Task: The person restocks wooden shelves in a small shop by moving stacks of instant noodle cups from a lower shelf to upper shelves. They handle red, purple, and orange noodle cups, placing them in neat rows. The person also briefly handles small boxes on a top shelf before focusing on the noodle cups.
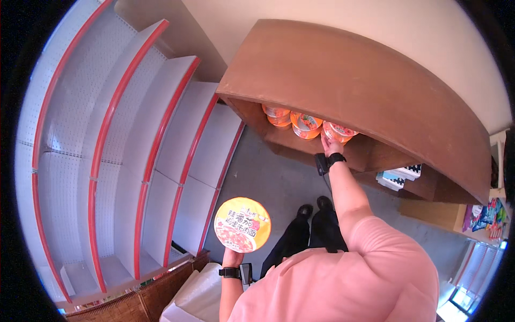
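Observation:
My left hand (233,258) holds up an instant noodle bowl (242,224) with a round yellow and white lid; the bowl hides most of the fingers. At the brown wooden cabinet (343,70), my right arm reaches into the open front. There my right hand (332,145) is closed on a second, reddish noodle bowl (339,132). Just left of it an orange noodle bowl (306,125) sits in the same compartment, and further left are stacked noodle bowls (277,115). The cabinet top hides the backs of these bowls.
White shelves (134,134) with red edge strips rise along the left. Black and white boxes (399,174) lie in the cabinet's right compartment. A stand with colourful packets (485,217) is at the far right. White sheeting (190,292) and a brown woven panel (139,300) are at lower left.

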Demonstrator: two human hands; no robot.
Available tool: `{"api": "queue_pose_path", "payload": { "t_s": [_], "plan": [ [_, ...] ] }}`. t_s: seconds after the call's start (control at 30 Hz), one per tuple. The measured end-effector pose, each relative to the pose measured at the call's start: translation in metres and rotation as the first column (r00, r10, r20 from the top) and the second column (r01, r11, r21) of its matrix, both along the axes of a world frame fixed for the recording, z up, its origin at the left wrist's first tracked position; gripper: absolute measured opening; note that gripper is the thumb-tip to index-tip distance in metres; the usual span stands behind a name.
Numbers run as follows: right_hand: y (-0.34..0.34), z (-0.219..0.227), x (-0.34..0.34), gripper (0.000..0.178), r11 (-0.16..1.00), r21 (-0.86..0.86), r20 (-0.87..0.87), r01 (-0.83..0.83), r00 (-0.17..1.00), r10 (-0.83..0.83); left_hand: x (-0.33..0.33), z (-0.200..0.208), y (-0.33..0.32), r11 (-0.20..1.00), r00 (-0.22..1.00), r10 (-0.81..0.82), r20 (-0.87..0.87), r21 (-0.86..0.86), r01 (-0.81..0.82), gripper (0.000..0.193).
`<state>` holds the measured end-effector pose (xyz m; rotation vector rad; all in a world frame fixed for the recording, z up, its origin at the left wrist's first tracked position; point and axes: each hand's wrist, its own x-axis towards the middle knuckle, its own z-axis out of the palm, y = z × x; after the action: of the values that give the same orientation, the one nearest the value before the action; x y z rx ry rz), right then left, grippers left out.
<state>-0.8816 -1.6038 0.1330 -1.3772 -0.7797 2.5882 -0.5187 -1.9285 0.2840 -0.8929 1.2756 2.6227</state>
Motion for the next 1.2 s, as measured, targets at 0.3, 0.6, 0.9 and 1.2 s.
{"api": "queue_pose_path", "payload": {
  "t_s": [0.3,0.6,0.9,1.2],
  "plan": [
    [0.049,0.019,0.093,0.027,0.932,0.258,-0.017,-0.254,0.963,0.268,-0.042,0.008,-0.018,0.971,0.970,-0.239,-0.049,0.010,0.239,0.060],
    [0.060,0.108,0.208,0.015,0.891,0.327,-0.039,-0.313,0.938,0.344,-0.102,0.046,-0.038,0.857,0.856,-0.515,-0.050,-0.012,0.515,0.058],
    [0.094,0.290,0.372,0.020,0.905,0.323,-0.035,-0.276,0.952,0.303,-0.161,0.186,0.029,0.519,0.529,-0.842,-0.106,0.111,0.848,0.041],
    [0.219,0.463,0.445,0.022,0.853,0.483,0.031,-0.200,0.977,0.211,-0.225,0.282,0.163,0.119,0.126,-0.980,-0.156,0.054,0.991,0.080]
  ]
}}
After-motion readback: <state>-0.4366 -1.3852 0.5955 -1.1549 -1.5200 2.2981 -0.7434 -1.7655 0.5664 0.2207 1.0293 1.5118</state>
